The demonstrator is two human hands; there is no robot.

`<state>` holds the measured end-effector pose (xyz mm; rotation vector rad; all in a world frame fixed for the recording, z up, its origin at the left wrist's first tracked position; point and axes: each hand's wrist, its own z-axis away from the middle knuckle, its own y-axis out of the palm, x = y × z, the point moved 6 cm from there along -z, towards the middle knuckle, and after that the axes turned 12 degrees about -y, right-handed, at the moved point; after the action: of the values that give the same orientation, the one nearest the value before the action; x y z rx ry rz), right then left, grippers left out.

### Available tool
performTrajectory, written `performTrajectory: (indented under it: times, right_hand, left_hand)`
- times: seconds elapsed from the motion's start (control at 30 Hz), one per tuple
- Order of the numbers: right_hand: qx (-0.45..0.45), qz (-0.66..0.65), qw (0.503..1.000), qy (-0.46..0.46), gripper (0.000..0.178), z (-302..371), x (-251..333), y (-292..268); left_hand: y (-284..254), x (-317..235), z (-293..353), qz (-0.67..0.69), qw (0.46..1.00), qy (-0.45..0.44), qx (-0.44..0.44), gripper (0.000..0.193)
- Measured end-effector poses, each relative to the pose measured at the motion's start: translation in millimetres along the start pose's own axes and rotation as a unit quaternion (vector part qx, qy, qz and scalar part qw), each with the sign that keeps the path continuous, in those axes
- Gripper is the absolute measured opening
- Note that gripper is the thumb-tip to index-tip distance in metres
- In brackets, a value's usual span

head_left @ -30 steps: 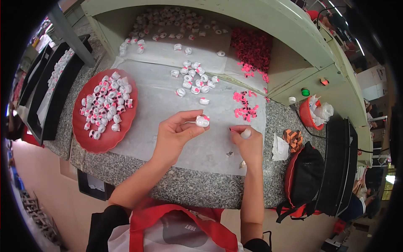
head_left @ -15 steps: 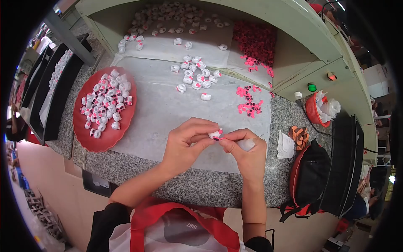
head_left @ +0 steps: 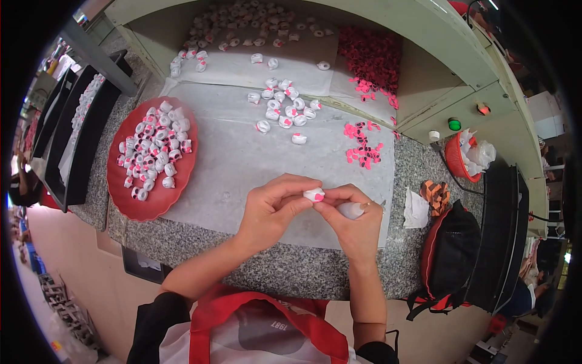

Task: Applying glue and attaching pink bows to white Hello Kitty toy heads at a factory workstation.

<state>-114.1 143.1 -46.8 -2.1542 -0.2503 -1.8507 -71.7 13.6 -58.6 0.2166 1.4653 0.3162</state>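
Small white piece point(head_left: 314, 195) with a pink patch: at frame centre, raised above the paper sheet point(head_left: 230, 151) on the speckled worktop point(head_left: 254, 267). Left hand point(head_left: 288, 203) pinches it from its left side, thumb and fingertips together. Right hand point(head_left: 342, 209) meets its right side with thumb and forefinger, the palm closed around a pale tapered object point(head_left: 350, 210).

Handling (judged): very light; smooth, possibly slippery; probably firm, though stiffness is not measurable by eye. Pink patch looks thin and flexible, easily shifted if rubbed. Best hold: light opposed pinch on the bare white sides, off the pink.

Similar white pieces point(head_left: 285, 104) lie loose at upper centre; pink pieces point(head_left: 364, 145) at upper right of centre.

Writing: pale digits on the apron's dark grey patch point(head_left: 264, 330), lower centre, inverted; not transcribed. No readable label on the held piece.
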Motion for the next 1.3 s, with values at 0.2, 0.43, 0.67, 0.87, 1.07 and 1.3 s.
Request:
performTrajectory:
  times: [0.2, 0.43, 0.67, 0.87, 1.07, 1.3]
  right_hand:
    - [0.009, 0.073, 0.996, -0.044, 0.017, -7, -8, -1]
    - [0.043, -0.004, 0.978, -0.203, 0.02, 1, 19, -1]
    - [0.063, -0.078, 0.993, -0.056, 0.019, -3, 4, 0]
    - [0.047, 0.065, 0.956, -0.282, 0.02, 3, 24, 4]
    - [0.011, -0.061, 0.992, -0.108, 0.026, 1, 6, 7]
    - [0.021, -0.05, 0.991, -0.125, 0.026, 2, 5, 8]
  left_hand:
    - [-7, 17, -9, 0.014, 0.996, -0.079, -0.029, 0.024]
    - [-2, -8, 4, 0.082, 0.992, -0.096, 0.007, 0.029]
    - [-3, -6, 6, -0.068, 0.994, -0.091, 0.001, 0.023]
    - [-11, 0, -3, 0.128, 0.976, -0.176, 0.005, 0.025]
    - [-8, -6, 1, 0.057, 0.993, -0.101, -0.001, 0.029]
    - [-6, -8, 2, 0.047, 0.998, -0.04, 0.002, 0.033]
